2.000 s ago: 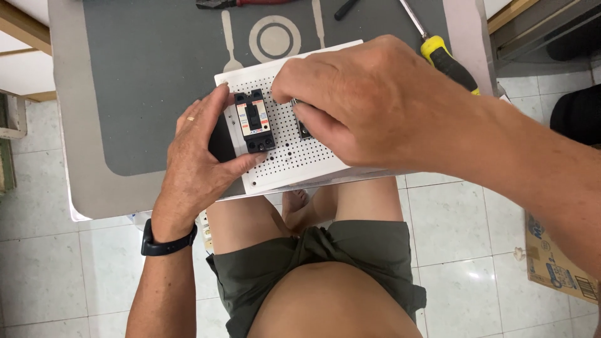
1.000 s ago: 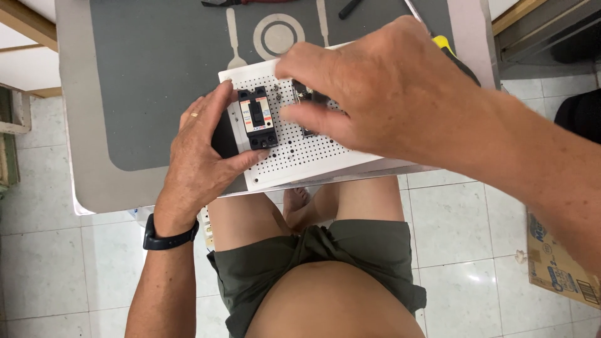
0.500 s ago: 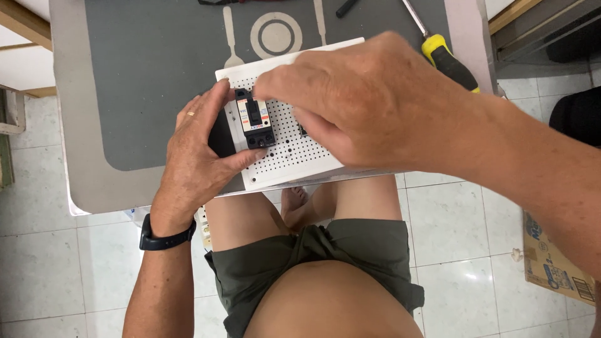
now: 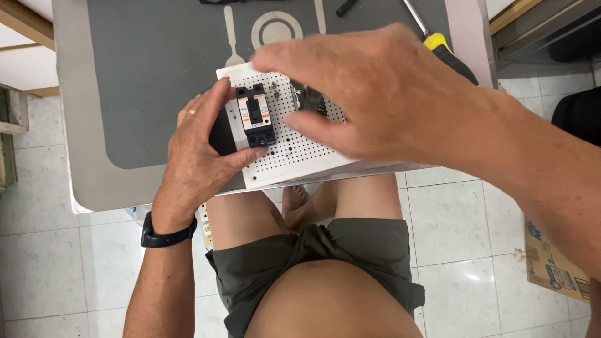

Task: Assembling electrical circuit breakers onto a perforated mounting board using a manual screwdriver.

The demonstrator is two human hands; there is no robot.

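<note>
Two hands at a white perforated board [image 4: 294, 159].
Left hand [image 4: 200, 150] grips its edge beside the black breaker [image 4: 255, 116]; right hand [image 4: 382, 94] pinches a small metal part [image 4: 307, 97].

You get bright, even indoor light with soft shadows. Your right hand [image 4: 388, 94] is motion-blurred and soft over the board [image 4: 294, 150]; the left hand [image 4: 200, 147] beside the board stays sharp. Below the board, floor tiles [image 4: 463, 263] show glare.
</note>
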